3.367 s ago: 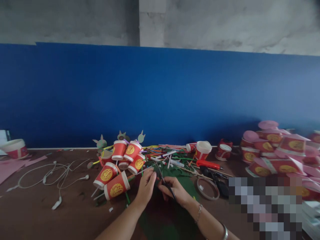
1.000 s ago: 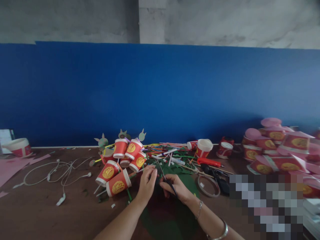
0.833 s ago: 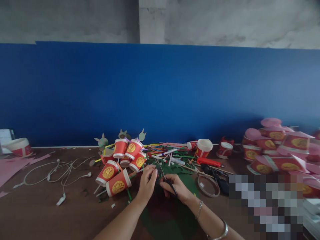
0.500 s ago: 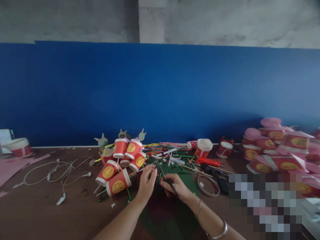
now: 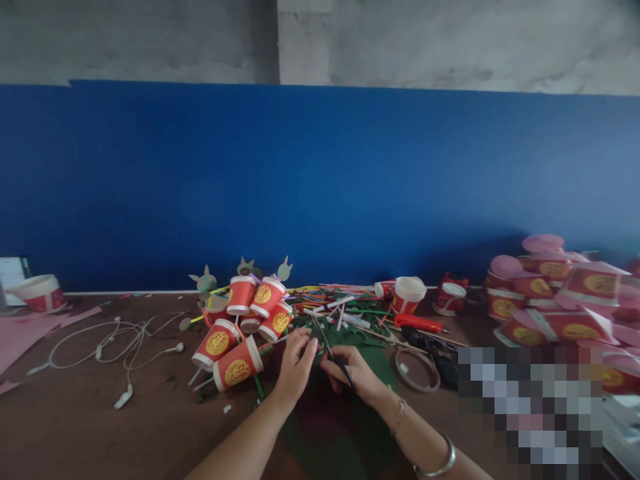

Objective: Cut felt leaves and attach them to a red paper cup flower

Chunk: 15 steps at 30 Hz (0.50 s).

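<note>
Dark-handled scissors (image 5: 342, 372) are in my right hand (image 5: 353, 375), whose fingers wrap round the handles; the blades point up and left, toward my other hand. My left hand (image 5: 299, 363) has its fingers curled together near the blades. A small dark green piece shows at its fingertips, too small to make out well. Beneath both hands lies dark green paper (image 5: 345, 427). Just left of my left hand, a red paper cup (image 5: 238, 363) with a yellow print lies tilted, with more such cups heaped behind it.
White earphones (image 5: 123, 397) with a looped cord lie on the brown table (image 5: 75, 433). Coloured sticks and markers (image 5: 356, 321) are scattered behind my hands. To the right are a red tool (image 5: 419, 324), a tape roll (image 5: 417, 371) and stacked cups with pink paper (image 5: 553, 270).
My left fingertips have shifted slightly to the right, closer to the scissors. The blades look a little different in angle. The cups and other items stay put.
</note>
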Motion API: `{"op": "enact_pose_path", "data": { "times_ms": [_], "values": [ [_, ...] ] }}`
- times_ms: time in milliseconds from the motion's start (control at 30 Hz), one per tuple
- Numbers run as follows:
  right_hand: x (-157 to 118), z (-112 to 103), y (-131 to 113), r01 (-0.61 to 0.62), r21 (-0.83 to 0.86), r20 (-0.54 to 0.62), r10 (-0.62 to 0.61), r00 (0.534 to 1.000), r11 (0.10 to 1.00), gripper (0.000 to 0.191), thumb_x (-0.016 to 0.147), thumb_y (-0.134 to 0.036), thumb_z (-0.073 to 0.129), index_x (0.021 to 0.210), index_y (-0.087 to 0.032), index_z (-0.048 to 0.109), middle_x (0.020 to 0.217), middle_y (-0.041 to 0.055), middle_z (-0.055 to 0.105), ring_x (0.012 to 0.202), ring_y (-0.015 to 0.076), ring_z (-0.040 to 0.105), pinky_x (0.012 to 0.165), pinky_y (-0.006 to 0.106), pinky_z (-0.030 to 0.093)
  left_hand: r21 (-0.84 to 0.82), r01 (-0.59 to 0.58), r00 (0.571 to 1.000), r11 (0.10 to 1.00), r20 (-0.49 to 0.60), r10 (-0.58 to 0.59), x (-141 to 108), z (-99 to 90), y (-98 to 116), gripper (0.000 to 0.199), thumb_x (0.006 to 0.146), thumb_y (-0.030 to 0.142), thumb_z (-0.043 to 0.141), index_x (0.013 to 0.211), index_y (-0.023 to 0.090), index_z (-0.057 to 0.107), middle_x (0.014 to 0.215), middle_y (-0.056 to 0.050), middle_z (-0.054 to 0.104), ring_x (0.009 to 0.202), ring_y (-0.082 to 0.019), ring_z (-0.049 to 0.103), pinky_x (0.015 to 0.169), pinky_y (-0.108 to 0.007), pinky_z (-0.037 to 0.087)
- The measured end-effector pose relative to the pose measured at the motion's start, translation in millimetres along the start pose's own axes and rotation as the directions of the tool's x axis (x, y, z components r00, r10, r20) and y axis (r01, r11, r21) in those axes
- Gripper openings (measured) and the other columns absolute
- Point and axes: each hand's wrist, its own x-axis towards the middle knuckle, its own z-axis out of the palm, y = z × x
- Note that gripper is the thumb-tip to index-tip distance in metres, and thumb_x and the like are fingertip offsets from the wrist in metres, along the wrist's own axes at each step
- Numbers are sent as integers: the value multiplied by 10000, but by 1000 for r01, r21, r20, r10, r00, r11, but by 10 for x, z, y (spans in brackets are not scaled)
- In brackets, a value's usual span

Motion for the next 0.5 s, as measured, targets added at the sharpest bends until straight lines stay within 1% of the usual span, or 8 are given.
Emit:
{"op": "enact_pose_path", "data": {
  "times_ms": [100, 200, 367, 500],
  "values": [
    [-5, -9, 3, 10, 9, 32, -11, 999, 1000, 334, 663, -462, 661, 706, -145, 563, 422, -48, 529, 372, 83, 462, 396, 188, 363, -14, 0, 1000, 1000, 4, 0, 6, 1, 2, 249, 828, 315, 491, 657, 167, 595, 955, -83, 572, 998, -223, 506, 905, -368, 364],
    [-1, -20, 23, 29, 32, 48, -31, 998, 999, 321, 670, -442, 666, 727, -142, 567, 451, -38, 556, 396, 88, 484, 422, 194, 388, -23, -2, 999, 1000, 35, 2, 6, -3, 18, 243, 826, 300, 487, 648, 166, 582, 951, -83, 568, 975, -218, 512, 889, -366, 370],
    [7, -23, 45, 29, 29, 45, -30, 999, 999, 316, 670, -436, 672, 722, -143, 565, 445, -43, 547, 385, 84, 472, 408, 188, 368, -41, 1, 998, 999, 59, 2, -5, -15, 39, 238, 822, 289, 487, 636, 167, 571, 965, -85, 564, 980, -218, 509, 885, -362, 367],
    [-4, -15, 13, 26, 20, 43, -27, 999, 999, 327, 668, -449, 668, 717, -141, 570, 440, -47, 532, 388, 79, 463, 410, 184, 358, -64, 21, 998, 998, 55, -17, -3, -20, 37, 235, 814, 287, 494, 626, 168, 570, 967, -83, 568, 980, -219, 510, 878, -354, 370]
  ]
}}
